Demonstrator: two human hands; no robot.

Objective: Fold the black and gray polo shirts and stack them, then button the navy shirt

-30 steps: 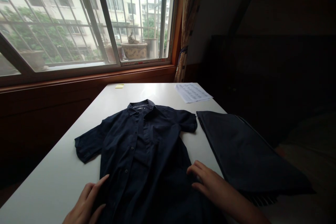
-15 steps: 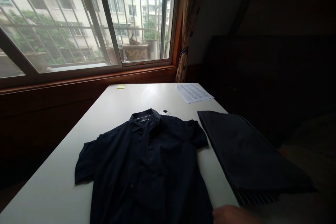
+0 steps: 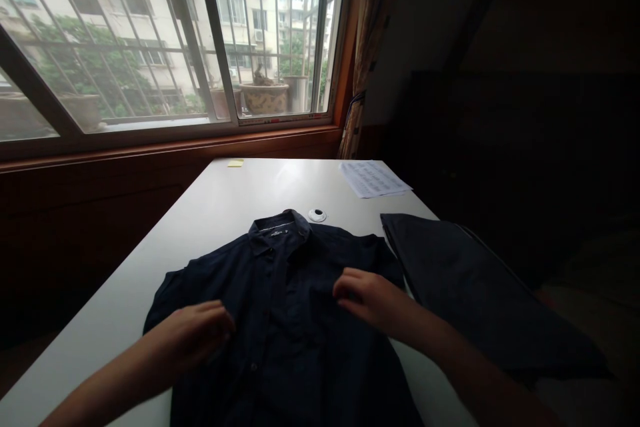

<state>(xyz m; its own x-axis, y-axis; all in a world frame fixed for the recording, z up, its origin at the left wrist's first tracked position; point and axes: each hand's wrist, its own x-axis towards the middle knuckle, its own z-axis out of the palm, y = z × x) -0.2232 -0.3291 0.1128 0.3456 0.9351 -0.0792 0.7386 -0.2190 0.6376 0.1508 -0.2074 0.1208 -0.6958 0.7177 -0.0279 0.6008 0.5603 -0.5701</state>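
Observation:
A dark navy short-sleeved shirt (image 3: pixel 287 307) lies face up on the white table (image 3: pixel 200 213), its collar toward the far end and its lower part cut off by the frame. My left hand (image 3: pixel 200 333) hovers over the left side of the shirt, fingers loosely bent and holding nothing I can see. Over the right chest is my right hand (image 3: pixel 367 297), with a gap between its thumb and curved fingers. Neither hand visibly grips the cloth. The right forearm hides part of the shirt's right side.
Folded dark trousers (image 3: pixel 480 293) lie along the table's right edge, partly overhanging it. Beyond the collar is a small white and black round object (image 3: pixel 317 215). Printed sheets (image 3: pixel 375 178) and a yellow note (image 3: pixel 235 163) rest at the far end, below the window (image 3: pixel 280 47).
My left hand has come into view from the lower left. My right hand has moved up and inward from the shirt's lower right edge to above the chest. The view has shifted slightly.

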